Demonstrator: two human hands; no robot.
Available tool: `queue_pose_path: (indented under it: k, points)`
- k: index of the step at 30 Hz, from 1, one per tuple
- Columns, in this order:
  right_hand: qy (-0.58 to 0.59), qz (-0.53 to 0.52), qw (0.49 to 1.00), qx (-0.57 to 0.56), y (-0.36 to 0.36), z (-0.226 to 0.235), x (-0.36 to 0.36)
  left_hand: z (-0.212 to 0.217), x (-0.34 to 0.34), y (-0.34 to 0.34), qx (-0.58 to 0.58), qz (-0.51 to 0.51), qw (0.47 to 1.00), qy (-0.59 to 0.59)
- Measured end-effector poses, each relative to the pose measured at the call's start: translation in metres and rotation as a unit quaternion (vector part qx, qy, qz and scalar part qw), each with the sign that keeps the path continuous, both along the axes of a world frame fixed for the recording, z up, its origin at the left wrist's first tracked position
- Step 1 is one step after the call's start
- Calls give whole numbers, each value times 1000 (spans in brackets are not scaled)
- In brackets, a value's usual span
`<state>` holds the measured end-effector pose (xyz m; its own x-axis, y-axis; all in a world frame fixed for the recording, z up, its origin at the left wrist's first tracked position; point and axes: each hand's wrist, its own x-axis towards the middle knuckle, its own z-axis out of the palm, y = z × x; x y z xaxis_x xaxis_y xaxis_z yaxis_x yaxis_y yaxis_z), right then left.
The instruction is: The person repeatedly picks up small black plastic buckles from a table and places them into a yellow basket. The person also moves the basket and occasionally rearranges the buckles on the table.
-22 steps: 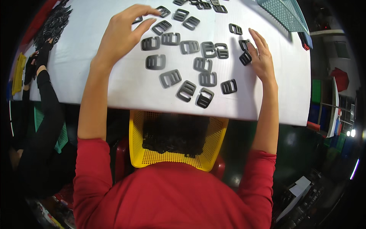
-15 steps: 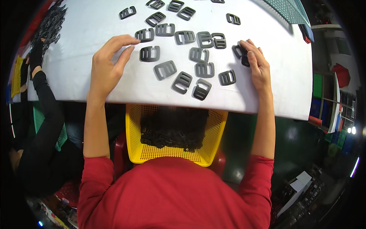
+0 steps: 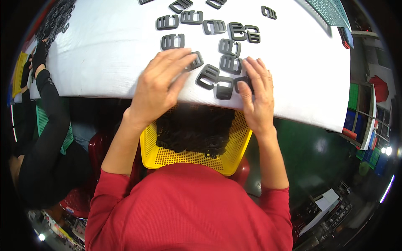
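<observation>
While leaning over the near edge of the white table, had a co-worker's black sleeve far out past the left hand. Laid the left hand flat, fingers spread, over one black plastic buckle, pressing rather than clasping. Between the hands, had more buckles lying loose at the table edge, with others scattered beyond the fingertips. Rested the right hand, fingers bent, on an edge buckle by its thumb; could not tell whether pinched. Below both wrists, had a yellow basket heaped with the same parts. Judged them light, stiff and smooth, apt to skate on the sheet; best pinched across an outer bar or hooked through a slot.
</observation>
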<state>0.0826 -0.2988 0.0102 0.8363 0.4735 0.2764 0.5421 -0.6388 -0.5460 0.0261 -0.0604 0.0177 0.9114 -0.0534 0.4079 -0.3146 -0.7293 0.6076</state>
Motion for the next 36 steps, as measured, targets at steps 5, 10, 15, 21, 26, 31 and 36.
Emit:
queue_pose_path:
  k: [5,10,15,21,26,31,36]
  points:
    - [-46,11,997,-63,24,0,-12,-6,-3,-19,68,-33,997,-2]
    - [45,-16,991,122,13,0,-8,-11,-4,-12,-14,-20,1000,-10]
    - [56,-30,989,135,4,2,-12,-11,-10,-6,-26,-20,999,7]
    - [26,-1,995,92,1,-2,-13,-8,-9,-8,34,-46,998,16]
    - [43,-7,994,105,2,-4,-13,-13,-8,-1,3,-71,997,19]
    - [-27,0,998,-60,15,-1,-15,-10,-4,-19,75,-30,996,41]
    - [9,78,996,-32,6,3,-15,-8,-5,-11,98,-126,983,88]
